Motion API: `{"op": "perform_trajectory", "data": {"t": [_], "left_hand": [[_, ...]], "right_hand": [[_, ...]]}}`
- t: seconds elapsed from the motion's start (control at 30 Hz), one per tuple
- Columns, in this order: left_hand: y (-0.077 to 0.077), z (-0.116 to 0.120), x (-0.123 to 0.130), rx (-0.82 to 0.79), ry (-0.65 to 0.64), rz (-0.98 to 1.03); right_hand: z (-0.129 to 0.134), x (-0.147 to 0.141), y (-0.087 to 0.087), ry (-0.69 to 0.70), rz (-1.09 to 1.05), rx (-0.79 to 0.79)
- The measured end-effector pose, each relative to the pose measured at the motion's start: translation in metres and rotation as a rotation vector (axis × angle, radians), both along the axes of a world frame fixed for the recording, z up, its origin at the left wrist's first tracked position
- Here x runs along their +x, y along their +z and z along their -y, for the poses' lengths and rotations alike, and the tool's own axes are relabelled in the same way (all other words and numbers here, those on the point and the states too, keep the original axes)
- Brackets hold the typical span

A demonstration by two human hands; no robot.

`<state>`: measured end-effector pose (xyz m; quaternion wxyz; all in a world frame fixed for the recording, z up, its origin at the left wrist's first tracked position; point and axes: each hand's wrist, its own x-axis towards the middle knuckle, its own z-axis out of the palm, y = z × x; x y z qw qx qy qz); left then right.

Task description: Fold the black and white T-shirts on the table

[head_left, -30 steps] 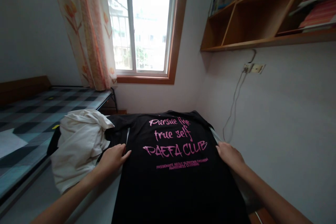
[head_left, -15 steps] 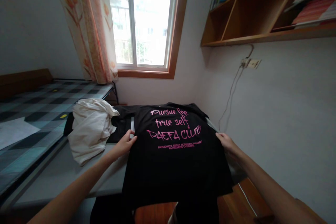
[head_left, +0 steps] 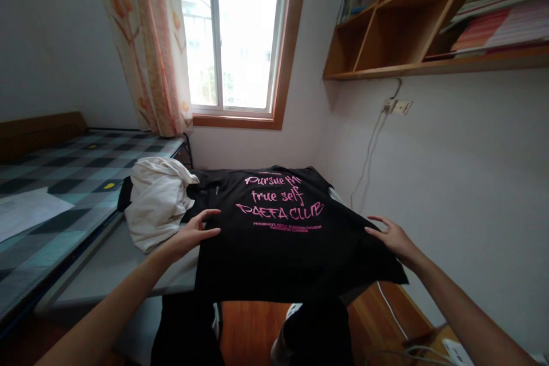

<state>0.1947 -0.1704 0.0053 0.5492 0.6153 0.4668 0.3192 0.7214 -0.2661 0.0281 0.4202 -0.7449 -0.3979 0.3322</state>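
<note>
A black T-shirt [head_left: 274, 263] with pink lettering lies spread out in front of me, its lower part hanging past the near edge of the grey-white table [head_left: 107, 269]. At its left edge is my left hand [head_left: 195, 234], thumb and forefinger parted over the cloth. My right hand [head_left: 397, 243] is at the right edge, where the fabric flares outward; its thumb and forefinger are also apart, and the other fingers are partly hidden. Left of the T-shirt sits a crumpled white garment [head_left: 158, 200] beside more dark cloth.
A bed with a checked cover [head_left: 107, 154] and a paper sheet [head_left: 30, 211] stands at the left. Ahead are a window [head_left: 244, 34] and a curtain [head_left: 150, 46]. Wall shelves [head_left: 398, 28] hang at upper right, above a socket [head_left: 401, 107] with a cord.
My thumbs and forefingers have parted from the T-shirt's edges. The shirt's hem has risen and its right corner swung outward. My view has shifted slightly right.
</note>
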Motion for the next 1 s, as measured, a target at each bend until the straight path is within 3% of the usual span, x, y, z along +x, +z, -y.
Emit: {"op": "perform_trajectory", "data": {"t": [0.13,0.23,0.33,0.47,0.63,0.83,0.9,1.0], "left_hand": [[-0.003,0.014,-0.008,0.000,0.022,-0.039],[-0.006,0.028,-0.011,-0.039,-0.090,0.002],[-0.007,0.038,-0.012,0.005,-0.123,-0.066],[-0.004,0.042,-0.015,0.131,-0.063,-0.195],[-0.005,0.045,-0.023,0.031,-0.031,-0.042],[-0.023,0.054,-0.032,-0.128,-0.136,-0.146],[-0.023,0.048,-0.033,-0.042,-0.141,-0.213],[-0.018,0.025,-0.029,0.248,-0.032,-0.332]], "right_hand": [[0.020,0.009,-0.029,0.044,0.164,-0.076],[0.033,0.005,-0.054,0.039,0.281,-0.026],[0.042,0.001,-0.068,0.036,0.241,0.042],[0.048,0.006,-0.068,0.054,0.080,0.097],[0.054,0.027,-0.056,-0.082,0.118,0.220],[0.066,0.039,-0.080,0.051,0.352,0.158],[0.069,0.041,-0.084,0.063,0.455,0.115],[0.066,0.045,-0.078,0.026,0.608,0.046]]}}
